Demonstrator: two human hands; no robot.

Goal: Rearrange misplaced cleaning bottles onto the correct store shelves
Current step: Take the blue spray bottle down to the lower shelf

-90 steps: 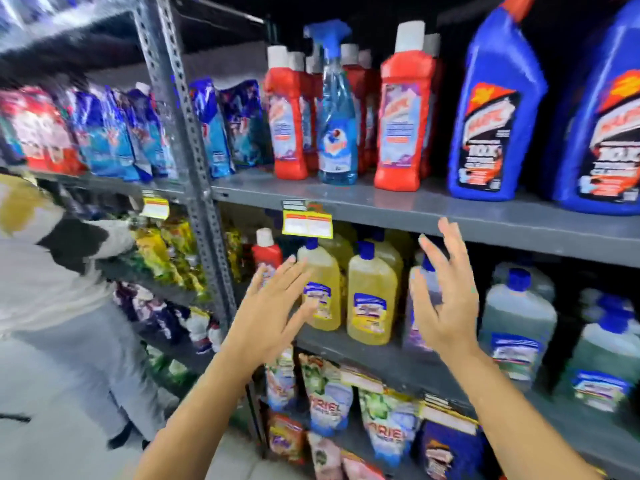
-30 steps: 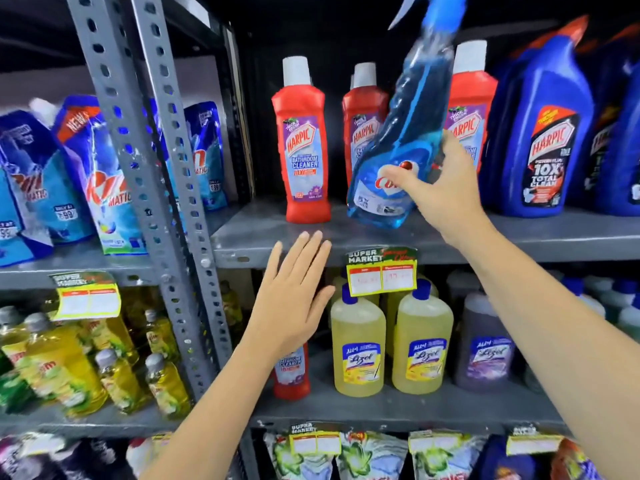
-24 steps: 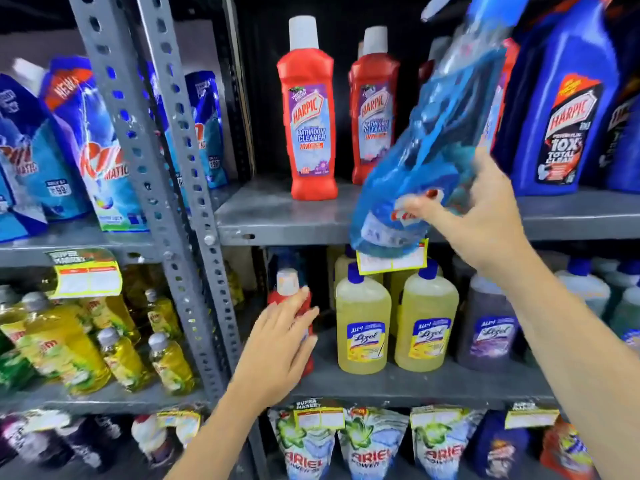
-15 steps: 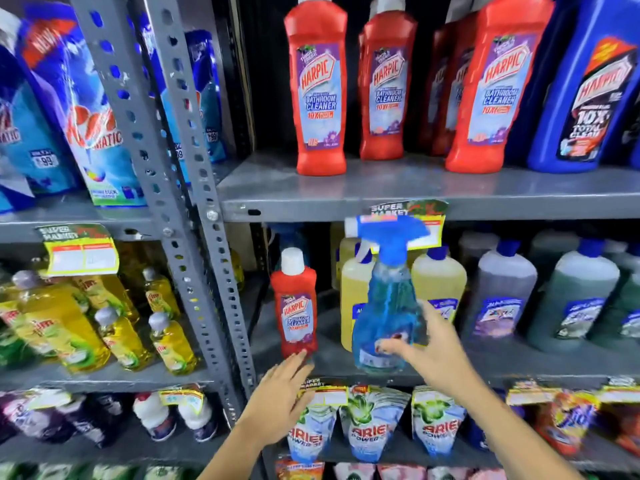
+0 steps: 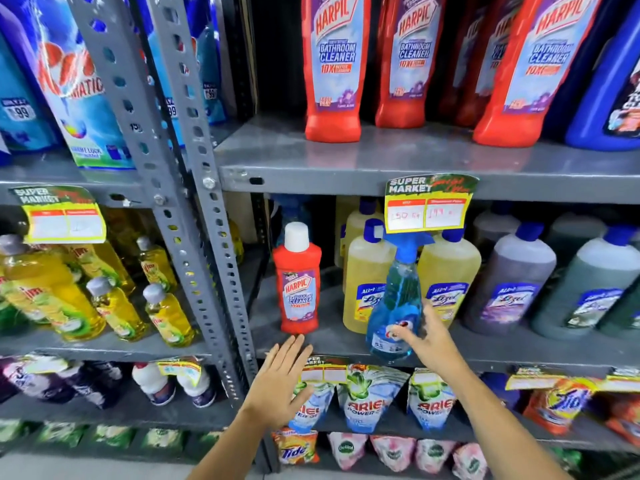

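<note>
Two bare hands reach toward the middle shelf [image 5: 519,344], closest to the camera. Left hand [image 5: 280,386] hangs flat below the shelf's front edge, fingers wide and straight, holding nothing, its tips just under the small red bathroom cleaner bottle [image 5: 298,285]. Half a second ago it hovered in much the same spot. Right hand [image 5: 427,341] has its fingers half spread against the lower body of the blue spray bottle [image 5: 393,313]; whether they grip it or only touch it I cannot tell. That bottle, lifted off the upper shelf a second ago, now stands at the front of the middle shelf, leaning slightly, clear plastic with blue liquid and a blue trigger head partly hidden by the yellow price tag [image 5: 427,206].

Behind it stand rounded yellow bottles [image 5: 448,282] with blue caps, then greyish and green ones to the right. On the grey metal upper shelf [image 5: 346,157], tall glossy red bottles [image 5: 334,64] with purple labels stand in a row. Perforated steel uprights [image 5: 194,188] divide the racks.
</note>
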